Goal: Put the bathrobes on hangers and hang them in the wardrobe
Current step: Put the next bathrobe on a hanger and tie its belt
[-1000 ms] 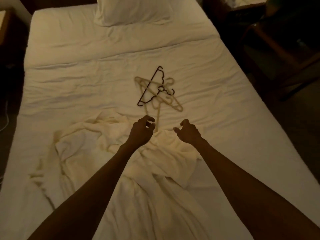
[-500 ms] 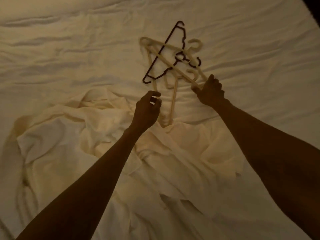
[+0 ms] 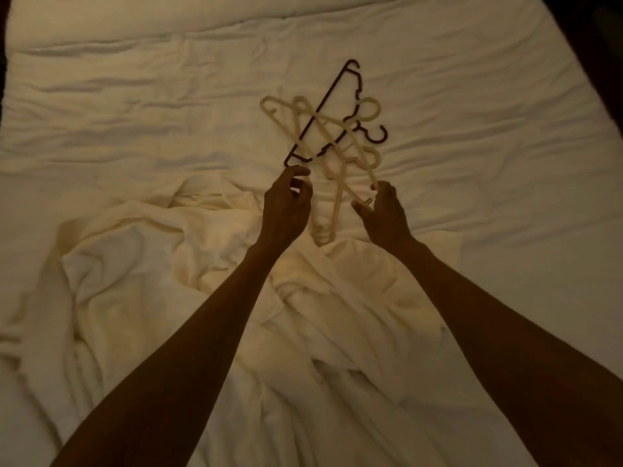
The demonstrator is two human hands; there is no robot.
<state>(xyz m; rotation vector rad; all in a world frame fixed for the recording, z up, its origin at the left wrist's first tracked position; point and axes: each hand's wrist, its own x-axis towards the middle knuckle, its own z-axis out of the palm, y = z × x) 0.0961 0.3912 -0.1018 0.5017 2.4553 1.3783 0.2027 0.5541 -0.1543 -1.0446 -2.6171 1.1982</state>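
The hangers (image 3: 323, 136) lie tangled on the bed sheet (image 3: 135, 112) at twelve o'clock from my hands, and the crumpled bathrobes (image 3: 161, 264) are heaped at six to eight o'clock under my outstretched forearms. Pulling the cream hanger (image 3: 369, 170) could snag the dark hanger (image 3: 318, 111) and drag the whole pile. My right hand (image 3: 384, 214) pinches the cream one's end; my left hand (image 3: 286, 207) curls at the dark one's corner, and I cannot tell whether it grips.

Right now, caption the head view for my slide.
Over crumpled bathrobes, right hand pinches a cream hanger on the bed; left hand hovers at the dark hanger.
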